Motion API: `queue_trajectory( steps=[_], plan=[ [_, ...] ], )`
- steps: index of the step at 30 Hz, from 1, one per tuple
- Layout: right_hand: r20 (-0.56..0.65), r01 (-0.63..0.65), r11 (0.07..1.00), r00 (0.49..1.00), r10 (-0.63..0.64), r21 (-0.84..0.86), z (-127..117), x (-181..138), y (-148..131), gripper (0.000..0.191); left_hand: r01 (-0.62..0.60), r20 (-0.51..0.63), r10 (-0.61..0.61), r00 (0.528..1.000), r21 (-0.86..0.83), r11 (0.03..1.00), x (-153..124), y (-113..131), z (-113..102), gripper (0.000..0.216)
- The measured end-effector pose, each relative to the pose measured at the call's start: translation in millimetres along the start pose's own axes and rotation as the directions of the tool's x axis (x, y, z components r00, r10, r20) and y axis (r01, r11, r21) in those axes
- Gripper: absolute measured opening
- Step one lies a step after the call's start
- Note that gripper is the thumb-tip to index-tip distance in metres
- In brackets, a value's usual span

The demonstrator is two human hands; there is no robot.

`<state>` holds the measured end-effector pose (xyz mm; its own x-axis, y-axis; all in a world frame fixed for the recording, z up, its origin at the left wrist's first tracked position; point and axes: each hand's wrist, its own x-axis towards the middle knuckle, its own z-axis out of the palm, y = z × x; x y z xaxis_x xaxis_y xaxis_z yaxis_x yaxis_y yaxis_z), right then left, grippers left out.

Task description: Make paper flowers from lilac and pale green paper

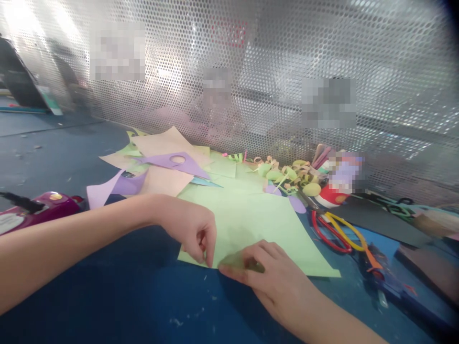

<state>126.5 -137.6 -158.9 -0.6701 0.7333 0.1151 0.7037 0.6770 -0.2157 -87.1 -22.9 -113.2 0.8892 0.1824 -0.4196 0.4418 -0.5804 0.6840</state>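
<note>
A light green sheet of paper (258, 215) lies on the dark blue table in front of me. At its near edge my left hand (195, 229) is closed, with thumb and index finger pinching the edge. Just to the right, my right hand (268, 272) is also closed on that edge, its thumb and fingertips brought together near the left hand. A narrow strip along the near right edge of the sheet looks folded or creased. The fingertips partly hide the stretch of edge between the hands.
Scissors with red and yellow handles (337, 234) and a blue glue gun (398, 291) lie at the right. Behind the sheet are purple paper with a hole (193, 165), peach paper (168, 181) and curled paper pieces (292, 172). A magenta device (53, 210) sits left, before a perforated metal screen (172, 95).
</note>
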Motion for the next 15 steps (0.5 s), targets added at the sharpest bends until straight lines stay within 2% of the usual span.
queue_trajectory(
  steps=[6, 10, 15],
  plan=[
    [0.022, -0.006, 1.000, 1.000, 0.007, -0.005, 1, 0, 1, 0.044, -0.030, 0.041, 0.029, 0.999, 0.040, 0.999, -3, 7, -4, 0.022],
    [0.022, -0.014, 1.000, 1.000, 0.015, -0.009, 2, 0, 1, 0.044, -0.047, 0.010, 0.046, 0.999, 0.099, 0.994, -3, 9, -3, 0.013],
    [0.023, -0.001, 1.000, 1.000, 0.002, -0.030, 1, -1, 0, 0.043, -0.028, -0.025, 0.033, 0.999, 0.153, 0.988, -5, 14, 2, 0.013]
  ],
)
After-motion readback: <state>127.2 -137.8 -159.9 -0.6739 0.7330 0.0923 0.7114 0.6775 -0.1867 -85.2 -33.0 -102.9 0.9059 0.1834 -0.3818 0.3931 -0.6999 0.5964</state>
